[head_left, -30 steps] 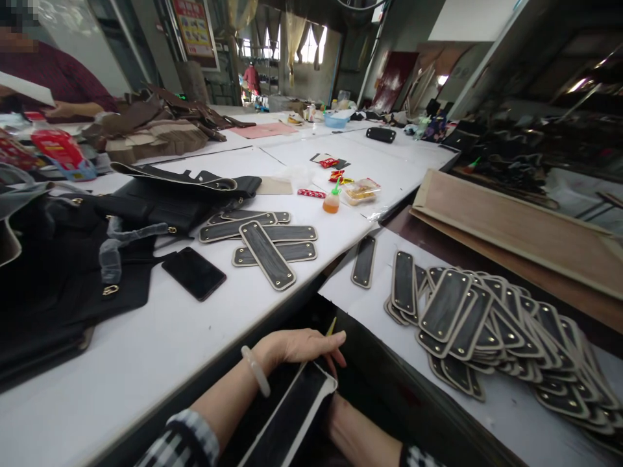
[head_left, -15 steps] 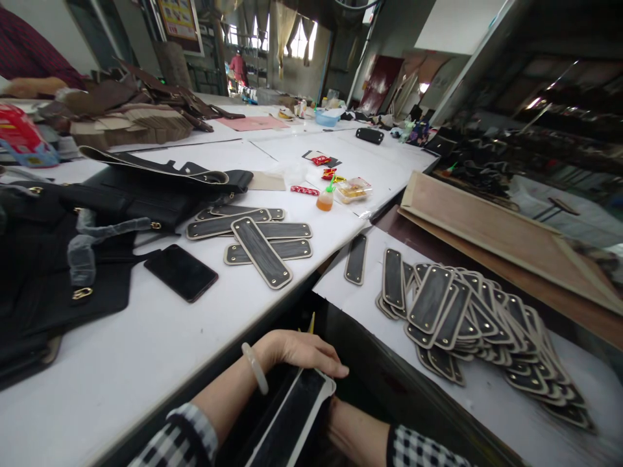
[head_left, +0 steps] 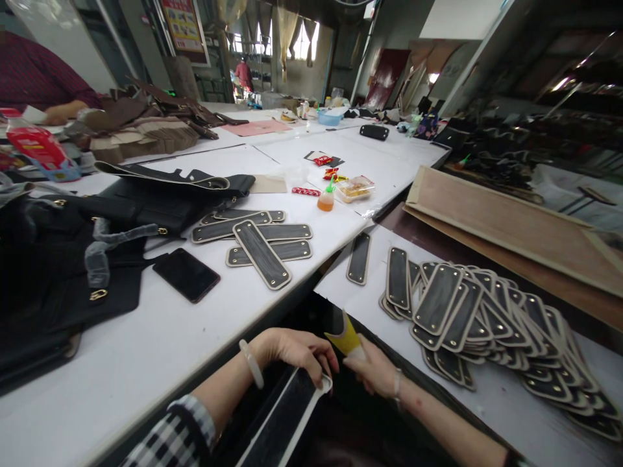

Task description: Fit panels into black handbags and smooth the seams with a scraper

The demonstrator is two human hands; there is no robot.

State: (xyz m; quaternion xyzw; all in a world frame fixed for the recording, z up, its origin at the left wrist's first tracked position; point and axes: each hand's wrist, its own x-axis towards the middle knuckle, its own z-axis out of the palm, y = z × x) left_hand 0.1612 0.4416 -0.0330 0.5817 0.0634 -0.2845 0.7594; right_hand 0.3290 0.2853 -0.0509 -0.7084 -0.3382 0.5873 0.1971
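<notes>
My left hand [head_left: 299,350], with a pale bangle on its wrist, curls over the far end of a black panel with light edging [head_left: 287,415]. Its thumb presses on the panel's top corner, and the panel's near end runs out of view at the bottom. Just right of that end, my right hand [head_left: 374,368] is closed around a curved yellow and white piece [head_left: 344,336] with a dark inner side; its exact kind I cannot make out. The piece is held apart from the panel.
Several black edged strips with studs [head_left: 263,254] lie on the white table [head_left: 195,350] beside a phone [head_left: 187,274] and black bags [head_left: 111,259]. Right, a big pile of such strips [head_left: 487,318] lies before a brown board [head_left: 511,233]. A small glue-like bottle [head_left: 326,200] stands farther back.
My right hand has come out from beneath the panel to its right, bringing the yellow piece into fuller view. My left fingers have curled more over the panel's end.
</notes>
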